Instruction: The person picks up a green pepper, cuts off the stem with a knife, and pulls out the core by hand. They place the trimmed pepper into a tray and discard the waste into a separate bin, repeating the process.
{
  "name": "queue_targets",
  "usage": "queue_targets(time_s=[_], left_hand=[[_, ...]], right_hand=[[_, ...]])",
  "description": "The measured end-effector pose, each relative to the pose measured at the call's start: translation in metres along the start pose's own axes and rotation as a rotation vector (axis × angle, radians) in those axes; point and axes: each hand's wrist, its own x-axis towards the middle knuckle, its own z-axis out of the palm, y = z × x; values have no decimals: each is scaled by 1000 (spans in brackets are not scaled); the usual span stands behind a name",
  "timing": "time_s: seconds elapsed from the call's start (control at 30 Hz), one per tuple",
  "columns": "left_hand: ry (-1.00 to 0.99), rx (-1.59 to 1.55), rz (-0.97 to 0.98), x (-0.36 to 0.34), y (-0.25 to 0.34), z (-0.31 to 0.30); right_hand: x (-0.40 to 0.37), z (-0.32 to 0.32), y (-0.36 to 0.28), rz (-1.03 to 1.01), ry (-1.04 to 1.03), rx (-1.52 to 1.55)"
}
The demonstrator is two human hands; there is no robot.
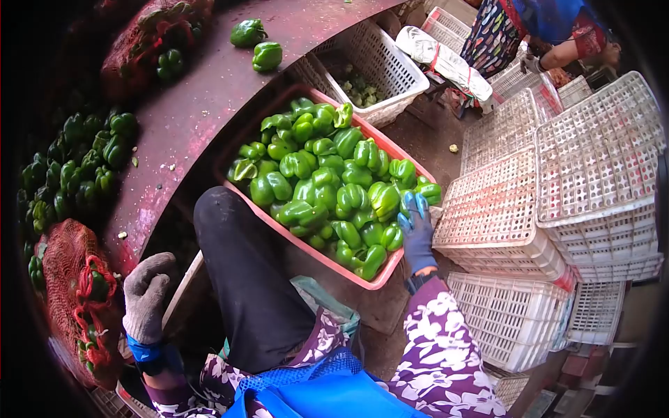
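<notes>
My right hand (418, 233), in a blue glove, lies at the right end of a red crate (380, 282), its fingers stretched out against the peppers at the rim. Green bell peppers (324, 181) are heaped to the crate's edge. On the other side, my left hand (148, 292), in a grey knit glove, is held closed near the table edge, its fingers curled and no object visible in them. Beside it stands a red mesh sack (73, 299) with peppers showing through its opening.
Two loose peppers (258, 45) lie on the reddish table (174, 115), with a pepper pile (77, 167) at the left. A white crate (390, 76) of scraps stands behind the red one. Stacked white crates (488, 209) crowd the right, near another person (536, 35).
</notes>
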Motion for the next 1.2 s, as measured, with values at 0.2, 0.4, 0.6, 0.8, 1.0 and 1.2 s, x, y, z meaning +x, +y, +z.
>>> queue_targets(time_s=[0.2, 0.4, 0.6, 0.8, 1.0, 1.2], left_hand=[[-15, 0, -49, 2, 3, 2], [-17, -6, -111, -1, -17, 1], [8, -93, -215, -5, -32, 7], [12, -20, -214, -3, -35, 3], [134, -21, -336, 6, -22, 7], [351, -227, -258, 20, -52, -7]], right_hand=[[4, -27, 4, 229, -151, 490], [46, 12, 76, 280, 597, 613], [37, 28, 75, 657, 239, 245], [66, 1, 25, 320, 548, 284], [76, 49, 7, 178, 209, 557], [71, 47, 26, 118, 148, 247]])
